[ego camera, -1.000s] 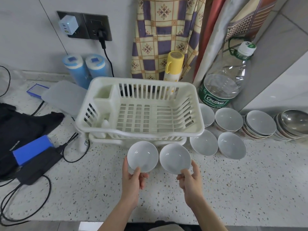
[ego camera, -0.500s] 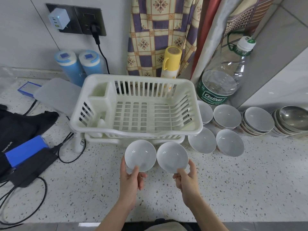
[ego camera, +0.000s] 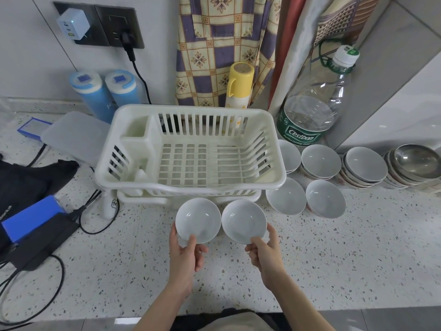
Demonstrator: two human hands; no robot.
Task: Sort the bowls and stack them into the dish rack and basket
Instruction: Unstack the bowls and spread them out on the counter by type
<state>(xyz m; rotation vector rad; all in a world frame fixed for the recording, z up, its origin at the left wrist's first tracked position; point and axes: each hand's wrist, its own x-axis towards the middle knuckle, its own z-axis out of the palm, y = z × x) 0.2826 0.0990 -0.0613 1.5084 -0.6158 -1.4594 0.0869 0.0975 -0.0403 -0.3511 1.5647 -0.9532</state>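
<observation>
My left hand grips a small white bowl by its near rim. My right hand grips a second white bowl the same way. Both bowls are held side by side above the counter, just in front of the cream dish rack, which holds no bowls. To the rack's right, two single white bowls sit on the counter. Behind them stand stacks of white bowls and a stack of metal bowls.
A large water bottle and a yellow flask stand behind the rack. Two blue canisters, a translucent lid, a black bag, a blue box and cables lie to the left.
Both hands have held their bowls in much the same place in front of the rack. The view has shifted slightly.
</observation>
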